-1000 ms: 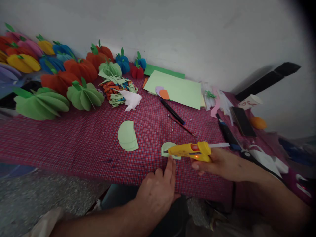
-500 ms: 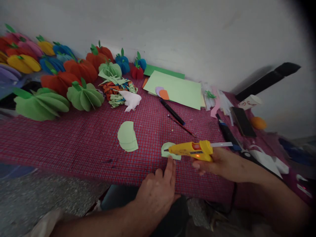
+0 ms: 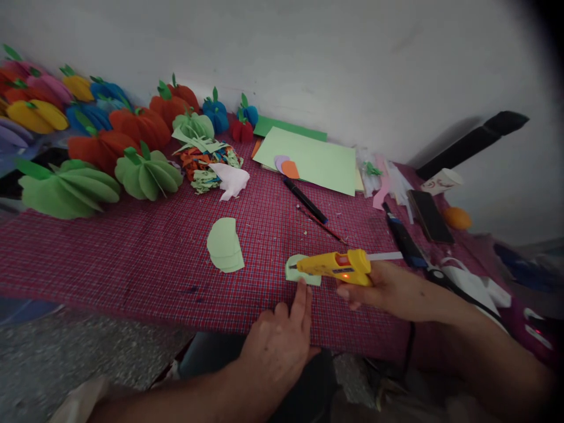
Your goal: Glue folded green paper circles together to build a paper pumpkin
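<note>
My right hand (image 3: 379,289) grips a yellow hot glue gun (image 3: 337,265) with a lit orange light and a pale glue stick jutting from its back. Its nozzle is at the left part of a small light green paper piece (image 3: 314,280) lying on the cloth. With index and middle fingers stretched out, my left hand (image 3: 279,338) presses on the lower edge of that piece and holds nothing. Further left lies a small stack of light green half-round paper cutouts (image 3: 224,245), slightly fanned.
Folded paper pumpkins (image 3: 141,129) crowd the left. Light green sheets (image 3: 312,158), a black pen (image 3: 305,201) and a pencil (image 3: 321,224) lie ahead. At right are a cutter (image 3: 403,238), scissors (image 3: 440,277), a phone (image 3: 430,216), a paper cup (image 3: 443,181) and an orange fruit (image 3: 457,218).
The view has shifted slightly, moving everything a little left. The glue gun's nozzle has moved slightly over the paper piece; my left fingers still press its edge.
</note>
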A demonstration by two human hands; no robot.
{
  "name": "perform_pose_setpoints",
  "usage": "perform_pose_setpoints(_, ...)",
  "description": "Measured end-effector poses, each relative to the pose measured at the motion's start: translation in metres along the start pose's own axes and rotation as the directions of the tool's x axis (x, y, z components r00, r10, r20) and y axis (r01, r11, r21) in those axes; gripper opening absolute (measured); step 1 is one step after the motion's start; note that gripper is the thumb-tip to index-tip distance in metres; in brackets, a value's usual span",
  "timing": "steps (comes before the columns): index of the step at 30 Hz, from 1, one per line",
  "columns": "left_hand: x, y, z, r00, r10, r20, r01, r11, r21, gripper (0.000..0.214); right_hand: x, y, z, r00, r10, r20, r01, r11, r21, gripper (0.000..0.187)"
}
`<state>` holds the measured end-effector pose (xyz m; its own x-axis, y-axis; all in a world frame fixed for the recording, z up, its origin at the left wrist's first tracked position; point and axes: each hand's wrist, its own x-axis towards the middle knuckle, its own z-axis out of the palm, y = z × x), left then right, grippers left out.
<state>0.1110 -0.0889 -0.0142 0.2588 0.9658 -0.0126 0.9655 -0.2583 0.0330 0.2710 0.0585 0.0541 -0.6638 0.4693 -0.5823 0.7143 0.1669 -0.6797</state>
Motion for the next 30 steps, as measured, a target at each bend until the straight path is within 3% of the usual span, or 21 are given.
perform_pose_setpoints(30, 0.001, 0.001, -0.001, 0.999, -0.011, 0.030, 0.011, 1.000, -0.005, 0.077, 0.000, 0.007, -0.009, 0.997, 0.003, -0.075, 0.000, 0.999, 0.038, 0.041)
